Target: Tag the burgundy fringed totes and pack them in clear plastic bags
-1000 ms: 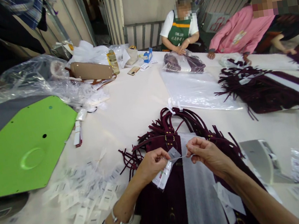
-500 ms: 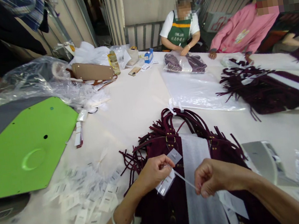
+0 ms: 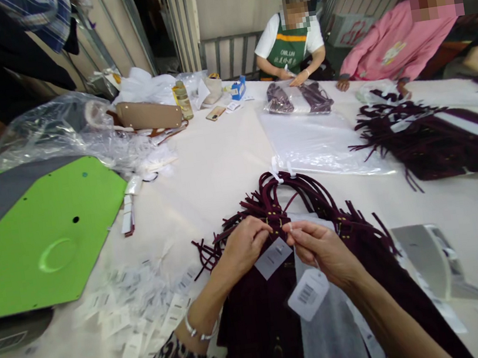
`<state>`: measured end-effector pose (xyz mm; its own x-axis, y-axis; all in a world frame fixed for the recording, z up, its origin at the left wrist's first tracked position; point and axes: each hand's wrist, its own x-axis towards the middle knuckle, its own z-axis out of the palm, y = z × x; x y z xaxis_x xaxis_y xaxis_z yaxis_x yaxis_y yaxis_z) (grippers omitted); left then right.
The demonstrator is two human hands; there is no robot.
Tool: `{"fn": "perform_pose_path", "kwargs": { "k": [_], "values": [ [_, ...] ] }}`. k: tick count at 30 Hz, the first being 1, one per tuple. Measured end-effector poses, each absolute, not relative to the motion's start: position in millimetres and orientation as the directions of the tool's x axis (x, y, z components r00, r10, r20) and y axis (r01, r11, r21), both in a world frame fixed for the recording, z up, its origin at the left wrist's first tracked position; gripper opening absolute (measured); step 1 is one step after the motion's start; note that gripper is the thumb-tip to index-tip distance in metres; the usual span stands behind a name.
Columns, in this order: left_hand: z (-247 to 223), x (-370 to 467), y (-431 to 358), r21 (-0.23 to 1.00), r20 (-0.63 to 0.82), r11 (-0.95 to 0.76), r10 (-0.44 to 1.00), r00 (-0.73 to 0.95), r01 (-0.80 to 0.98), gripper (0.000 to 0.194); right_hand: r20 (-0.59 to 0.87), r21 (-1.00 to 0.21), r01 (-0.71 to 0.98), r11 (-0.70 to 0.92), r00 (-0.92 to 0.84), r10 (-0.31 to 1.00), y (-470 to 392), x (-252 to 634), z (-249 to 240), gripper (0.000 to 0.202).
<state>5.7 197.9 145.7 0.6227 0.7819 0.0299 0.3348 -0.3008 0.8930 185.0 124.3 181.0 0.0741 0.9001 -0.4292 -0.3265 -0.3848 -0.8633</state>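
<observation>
A dark burgundy fringed handbag point(image 3: 258, 318) lies flat before me, a strip of pale wrapping paper point(image 3: 327, 332) down its middle. Over its upper left part, by a strap buckle point(image 3: 274, 222), my left hand point(image 3: 246, 248) is closed in a pinch; what sits between its fingertips is too small to make out. Just right of it, my right hand point(image 3: 322, 250) pinches a thin white string, from which a barcoded hang tag point(image 3: 308, 295) dangles below the fingers. Another pale tag point(image 3: 273, 258) rests on the bag under my hands.
Loose barcode tags point(image 3: 137, 312) are heaped at left, near a green board point(image 3: 51, 235). Clear plastic bags point(image 3: 327, 143) lie beyond the handbag. Further fringed bags point(image 3: 451, 137) are at right, by a grey box-like object point(image 3: 430, 259). Two co-workers stand across the table point(image 3: 219, 164).
Both hands have moved up the bag to the buckle and come closer together. The string is no longer stretched between them; the barcoded tag now hangs from my right hand.
</observation>
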Motion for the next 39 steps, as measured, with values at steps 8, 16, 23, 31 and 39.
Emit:
{"fn": "perform_pose_path", "kwargs": {
  "k": [8, 16, 23, 31, 39],
  "values": [
    [114, 47, 238, 0.798, -0.119, -0.214, 0.860, 0.496, 0.563, 0.024, -0.050, -0.777, 0.586, -0.228, 0.303, 0.952, 162, 196, 131, 0.026],
    [110, 45, 227, 0.988, -0.152, 0.122, 0.839, 0.522, 0.092, 0.020, 0.165, -0.841, 0.536, -0.081, 0.396, 0.904, 133, 186, 127, 0.027],
    [93, 39, 220, 0.945, 0.085, -0.248, 0.816, 0.573, 0.214, 0.023, 0.022, -0.859, 0.473, -0.198, 0.420, 0.907, 132, 178, 119, 0.029],
    [100, 31, 216, 0.962, 0.007, -0.143, 0.865, 0.502, 0.233, 0.021, 0.201, -0.644, 0.759, -0.096, 0.289, 0.936, 135, 177, 112, 0.023],
    [106, 35, 227, 0.958, -0.133, -0.013, 0.863, 0.487, 0.286, 0.042, 0.142, -0.740, 0.610, -0.283, 0.554, 0.821, 138, 161, 100, 0.030]
  ]
}}
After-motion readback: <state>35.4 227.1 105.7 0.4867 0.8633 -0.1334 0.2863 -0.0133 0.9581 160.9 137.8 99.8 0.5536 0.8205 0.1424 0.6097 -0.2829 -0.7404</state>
